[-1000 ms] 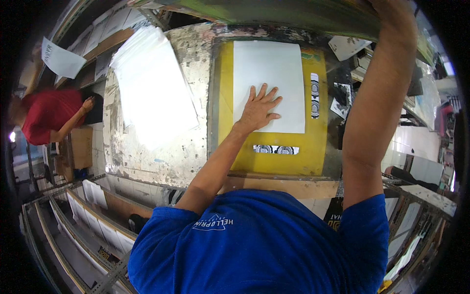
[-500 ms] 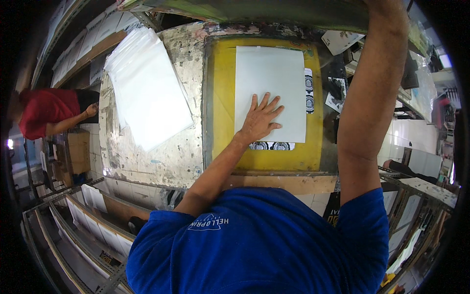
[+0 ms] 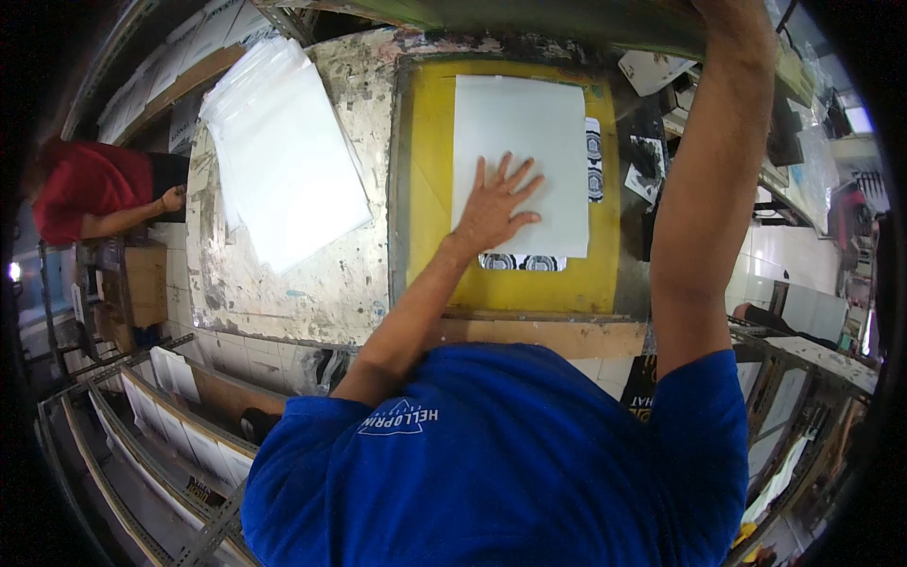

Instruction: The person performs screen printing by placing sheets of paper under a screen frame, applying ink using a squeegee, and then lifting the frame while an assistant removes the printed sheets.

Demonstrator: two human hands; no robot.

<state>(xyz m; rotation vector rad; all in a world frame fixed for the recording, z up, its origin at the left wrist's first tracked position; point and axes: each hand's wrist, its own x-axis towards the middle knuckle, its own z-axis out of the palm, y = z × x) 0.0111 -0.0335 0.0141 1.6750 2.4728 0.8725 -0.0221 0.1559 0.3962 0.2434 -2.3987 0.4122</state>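
My left hand (image 3: 493, 210) lies flat with its fingers spread on a white sheet (image 3: 520, 113). The sheet rests on a yellow board (image 3: 430, 189) set in a dark surround. Black-and-white printed pieces (image 3: 594, 161) stick out past the sheet's right and lower edges. My right arm reaches up along the right side to the raised greenish frame (image 3: 567, 26) at the top. Only the wrist end of my right hand (image 3: 732, 17) shows at the upper border, and its fingers are hidden.
A fanned stack of white sheets (image 3: 288, 156) lies on the paint-stained tabletop (image 3: 283, 307) to the left. Beyond it a person in a red shirt (image 3: 94, 189) stands by shelving. Racks with white panels (image 3: 179, 420) flank me at lower left. Ink-marked scraps (image 3: 645, 170) lie right of the board.
The whole view has shifted slightly, with the table sitting a little higher in the picture. My left hand stays flat on the sheet and my right arm stays raised.
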